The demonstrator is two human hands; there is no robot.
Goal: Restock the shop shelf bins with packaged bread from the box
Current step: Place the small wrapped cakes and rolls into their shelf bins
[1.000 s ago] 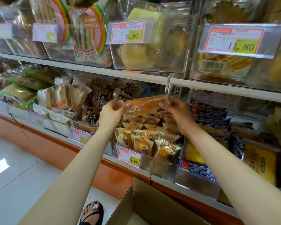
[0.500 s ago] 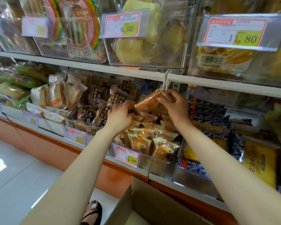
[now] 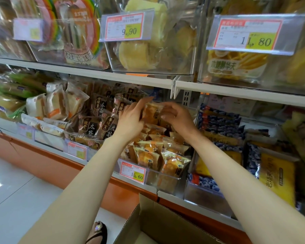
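Observation:
An orange packet of bread [image 3: 152,112] stands upright at the back of the clear bin [image 3: 167,178] marked 15.60, above several similar packets [image 3: 148,155]. My left hand [image 3: 130,120] touches the packet's left side with straight fingers. My right hand [image 3: 177,115] pinches its right edge between curled fingers and thumb. The open cardboard box [image 3: 157,221] sits below the shelf at the bottom centre; its contents are out of sight.
Dark brown packets [image 3: 95,124] fill the bin to the left, blue and yellow packs [image 3: 218,124] the bins to the right. The upper shelf [image 3: 148,80] overhangs my hands, with bins tagged 9.90 and 11.80. A sandalled foot [image 3: 98,231] stands on the white floor.
The packet was held flat between both hands in front of the bin. It has been turned upright and moved back into the bin, and my left hand's fingers have straightened.

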